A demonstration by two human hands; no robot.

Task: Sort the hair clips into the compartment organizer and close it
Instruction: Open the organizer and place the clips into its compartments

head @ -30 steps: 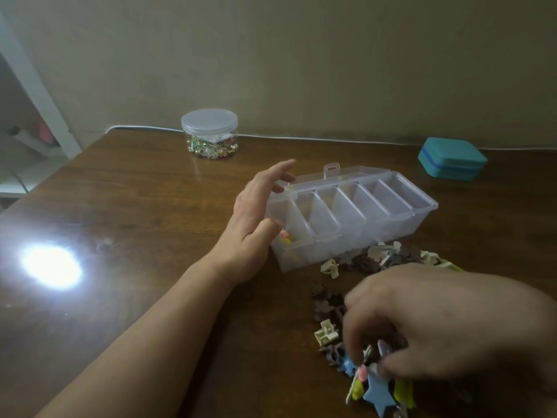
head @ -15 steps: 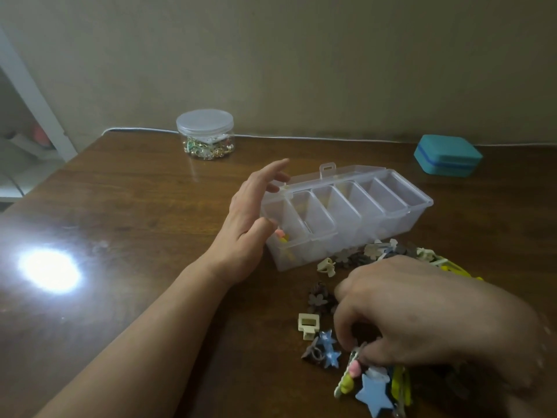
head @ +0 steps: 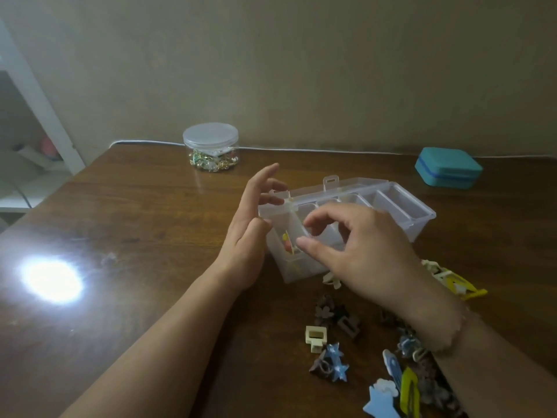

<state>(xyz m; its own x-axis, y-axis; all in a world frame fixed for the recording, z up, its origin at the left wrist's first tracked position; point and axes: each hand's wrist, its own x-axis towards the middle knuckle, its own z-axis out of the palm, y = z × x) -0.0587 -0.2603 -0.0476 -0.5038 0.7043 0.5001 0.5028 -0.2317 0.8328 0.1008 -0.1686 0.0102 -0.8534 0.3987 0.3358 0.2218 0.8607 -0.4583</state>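
Observation:
A clear compartment organizer (head: 419,220) lies open on the brown table, its lid tipped back. Pink and yellow clips (head: 287,244) rest in its leftmost compartment; the other visible compartments look empty. My left hand (head: 250,233) leans against the organizer's left end, fingers spread, thumb touching the wall. My right hand (head: 361,251) hovers over the left compartments with thumb and fingers apart and nothing visible in it. Loose hair clips lie in front: a cream clip (head: 315,337), blue star clips (head: 334,362), brown clips (head: 325,312), a yellow clip (head: 458,285).
A lidded clear jar (head: 210,146) with small trinkets stands at the back of the table. A teal case (head: 448,171) sits at the back right. A white cable (head: 301,149) runs along the wall. A bright glare (head: 51,280) marks the table's left; a white shelf (head: 39,110) stands beyond.
My right hand rose from the clip pile at the front and came over the organizer's left compartments, its fingers now apart. My left hand stayed at the organizer's left end.

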